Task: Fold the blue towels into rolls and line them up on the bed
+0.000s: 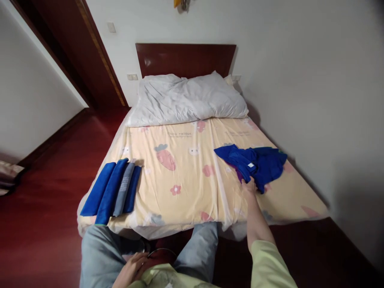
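Observation:
My right hand (249,186) reaches to the right side of the bed, its fingers closed on the near edge of a crumpled blue towel (268,164). A small white label shows on that towel, and a bit of purple cloth (239,174) peeks out under it. In my lap, close to my waist, lies my left hand (136,264), fingers loosely extended and holding nothing. Near the bed's left front corner, long folded towels lie side by side: blue ones (111,192) and a grey one (123,190) with printed text.
The bed (189,200) has a pale yellow sheet with carrot and rabbit prints. A white quilt or pillow (192,98) lies at the dark wooden headboard (186,58). Walls stand to the right and behind; a dark door (81,52) is at the left.

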A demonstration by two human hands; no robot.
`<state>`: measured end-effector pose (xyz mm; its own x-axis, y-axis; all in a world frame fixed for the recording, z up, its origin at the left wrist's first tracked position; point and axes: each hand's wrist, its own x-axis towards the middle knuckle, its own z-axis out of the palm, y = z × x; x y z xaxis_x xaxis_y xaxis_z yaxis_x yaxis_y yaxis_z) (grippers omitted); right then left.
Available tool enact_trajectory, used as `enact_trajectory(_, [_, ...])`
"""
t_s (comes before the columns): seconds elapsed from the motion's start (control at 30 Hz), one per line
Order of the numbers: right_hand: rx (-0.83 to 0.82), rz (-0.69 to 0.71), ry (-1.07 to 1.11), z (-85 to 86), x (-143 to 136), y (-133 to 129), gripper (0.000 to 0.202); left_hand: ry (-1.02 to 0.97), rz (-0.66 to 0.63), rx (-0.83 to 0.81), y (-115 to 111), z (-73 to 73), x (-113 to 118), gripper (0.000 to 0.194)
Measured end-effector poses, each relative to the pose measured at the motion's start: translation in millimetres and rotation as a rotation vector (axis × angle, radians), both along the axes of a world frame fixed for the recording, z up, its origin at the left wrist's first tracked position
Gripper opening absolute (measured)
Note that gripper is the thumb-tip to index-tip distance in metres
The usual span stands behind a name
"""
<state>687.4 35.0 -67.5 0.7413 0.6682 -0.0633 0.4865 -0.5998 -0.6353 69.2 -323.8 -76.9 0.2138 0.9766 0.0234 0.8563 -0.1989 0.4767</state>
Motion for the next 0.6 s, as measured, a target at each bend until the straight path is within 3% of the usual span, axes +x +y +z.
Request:
enact_trajectory(0.1, [0.122,-0.013,-0.043,-10.9,-3.0,-5.5,0.041,-0.119,-0.077,-0.175,5.9,-0.5,-3.4,0.031])
enact_trajectory(0.2, [0.282,-0.066,-0.143,-3.5,-10.9,-10.4,0.035,-0.087,-0.131,-0.197,11.5,6.5,-7.9,0.031])
enact_trajectory(0.3, [0.401,-0.05,-0.204,24.6,-22.7,-6.9,0.034,-0.094,-0.161,-0.241,15.5,16.7,-7.5,0.033])
enact_trajectory(0.43, [0.551,0.086,-0.241,77.6,-54.5,4.0,0.034,-0.166,-0.132,-0.298,17.0,26.0,-5.4,0.034])
enact_trajectory(0.53, [0.683,0.141,-0.111,109.4,-96.1,5.5,0.031,-0.216,-0.099,-0.252,16.2,27.8,-7.2,0.035])
enact_trajectory(0.6, [0.759,0.126,0.053,121.5,-131.4,-0.3,0.031,-0.232,-0.09,-0.197,15.2,28.3,-9.3,0.036])
